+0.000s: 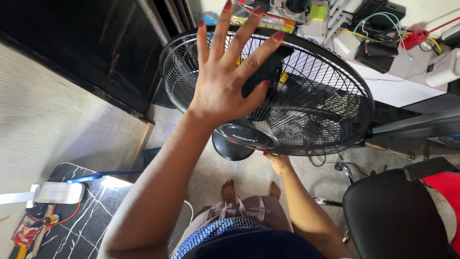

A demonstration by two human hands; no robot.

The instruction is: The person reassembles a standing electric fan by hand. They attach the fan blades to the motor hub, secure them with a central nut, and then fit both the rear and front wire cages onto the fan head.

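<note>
Head view, looking down past a lap and two bare feet (249, 191) on a pale floor. Left hand (230, 76) raised flat over the fan (306, 96), fingers (222, 33) spread wide and stretched, palm toward the wire guard, gripping nothing; whether the palm touches the wires, cannot tell. Right hand (279, 162) low at the near rim of the guard, closed on the edge from beneath, most of the fingers hidden behind the rim. Fan held up at about waist height in front of the body, tilted so the round black guard faces up and toward the camera, dark hub cap (245, 136) near the lower left of the guard, blades seen through the wires. Behind the fan, a white desk (397, 88) crowded with cables, small black boxes, a red gadget (415, 38) and a white adapter. Lower right, a black chair (397, 216) just beside the right forearm, a red surface past it. Lower left, a black marble-patterned board (86, 225) with a white device (57, 193), a blue-handled tool (103, 175) and a small screwdriver (45, 221) on it. Upper left, a dark cabinet (86, 43) against a pale wall.
</note>
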